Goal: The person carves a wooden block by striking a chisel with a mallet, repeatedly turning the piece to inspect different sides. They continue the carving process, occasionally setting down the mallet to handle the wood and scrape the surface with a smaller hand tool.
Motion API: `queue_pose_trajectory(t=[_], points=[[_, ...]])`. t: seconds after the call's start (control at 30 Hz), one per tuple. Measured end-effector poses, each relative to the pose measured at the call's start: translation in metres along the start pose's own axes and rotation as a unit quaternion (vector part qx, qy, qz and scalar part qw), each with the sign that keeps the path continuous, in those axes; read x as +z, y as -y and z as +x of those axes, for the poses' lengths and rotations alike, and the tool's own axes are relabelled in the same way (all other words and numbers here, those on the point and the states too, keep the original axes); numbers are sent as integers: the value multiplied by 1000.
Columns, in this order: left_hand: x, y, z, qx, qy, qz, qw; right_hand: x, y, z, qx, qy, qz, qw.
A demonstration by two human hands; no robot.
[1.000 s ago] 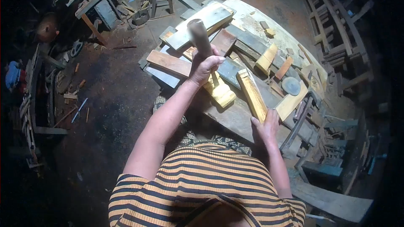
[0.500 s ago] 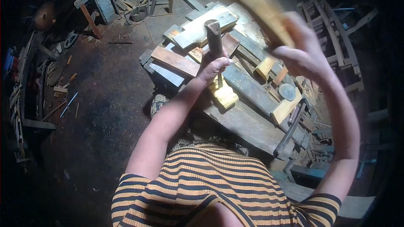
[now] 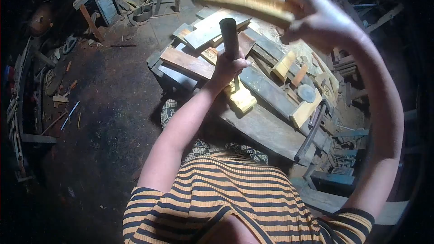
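Observation:
My left hand [image 3: 228, 70] is wrapped round a chisel [image 3: 230, 40], its dark wooden handle standing up above the fist. The narrow blade points down onto a small pale yellow wood piece [image 3: 244, 102] with carved, stepped edges, lying on the workbench [image 3: 266, 129]. Raised at the upper right, my right hand [image 3: 316, 20] grips one end of a long, light-coloured wooden bat [image 3: 246, 4]. The bat is slightly blurred and extends leftward above the chisel handle, apart from it.
Boards [image 3: 187, 62] and a long dark plank [image 3: 266, 92] lie across the bench. A round grey disc [image 3: 306, 93] and a dark clamp-like bar [image 3: 312, 131] are at its right. Scrap wood [image 3: 61, 99] litters the floor at left.
My right hand has shifted slightly up, and the wooden bat has swung down and leftward to lie nearly level over the chisel. My left hand and the chisel stay about where they were.

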State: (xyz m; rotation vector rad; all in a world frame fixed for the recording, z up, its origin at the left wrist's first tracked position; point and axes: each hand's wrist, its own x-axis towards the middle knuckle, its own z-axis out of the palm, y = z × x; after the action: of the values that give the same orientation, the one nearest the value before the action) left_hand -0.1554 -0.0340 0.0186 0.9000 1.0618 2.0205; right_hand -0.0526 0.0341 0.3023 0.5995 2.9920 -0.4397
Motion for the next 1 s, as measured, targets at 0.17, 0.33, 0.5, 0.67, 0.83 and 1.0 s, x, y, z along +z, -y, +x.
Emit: queue_pose_trajectory(t=[0.17,0.33,0.5,0.67,0.83,1.0], points=[[4,-4,-2,-22,-28,-29,999,24,-14,-10,-118,-109,187,969],[1,3,-2,7,8,11,1000,44,-42,-35,44,8,91,995],[-3,-1,-15,23,-50,-35,998,149,-89,-74,96,-134,473,866],[-12,11,-29,56,-161,-94,981,275,-105,-84,172,-90,734,651],[-7,22,-52,67,-246,-181,950,313,-117,-73,145,-90,775,609],[-1,-8,-58,95,-193,-246,945,320,-122,-74,129,-89,784,601]])
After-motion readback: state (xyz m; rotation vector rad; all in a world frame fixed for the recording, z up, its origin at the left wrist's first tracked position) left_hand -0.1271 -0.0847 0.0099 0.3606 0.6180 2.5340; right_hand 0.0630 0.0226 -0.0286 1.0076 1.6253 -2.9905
